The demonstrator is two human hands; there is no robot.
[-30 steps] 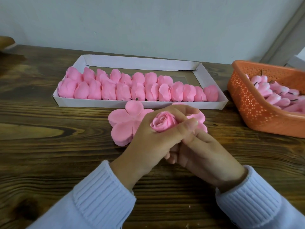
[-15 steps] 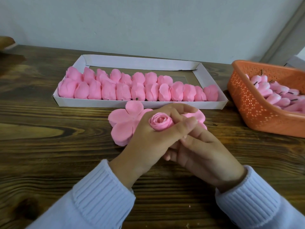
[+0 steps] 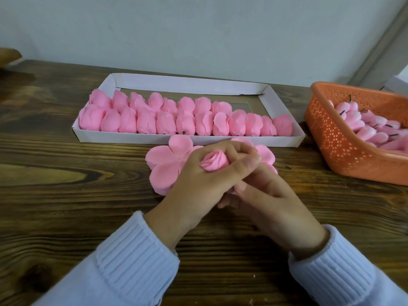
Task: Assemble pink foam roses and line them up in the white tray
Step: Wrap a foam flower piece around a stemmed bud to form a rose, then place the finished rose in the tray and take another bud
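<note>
Above desk (image 3: 66, 195), rose (image 3: 213, 161) is being pinched by left hand (image 3: 198, 184), white tray (image 3: 187, 139) just beyond; grip of right hand (image 3: 271, 202) unclear.

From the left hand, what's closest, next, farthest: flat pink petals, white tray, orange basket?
1. Flat pink petals, right beside the left hand, which grips the rosebud.
2. White tray, just behind.
3. Orange basket, far right.

Dark wooden table (image 3: 66, 206) bears white tray (image 3: 189, 139), orange basket (image 3: 344, 155), flat pink petals (image 3: 164, 165)
</note>
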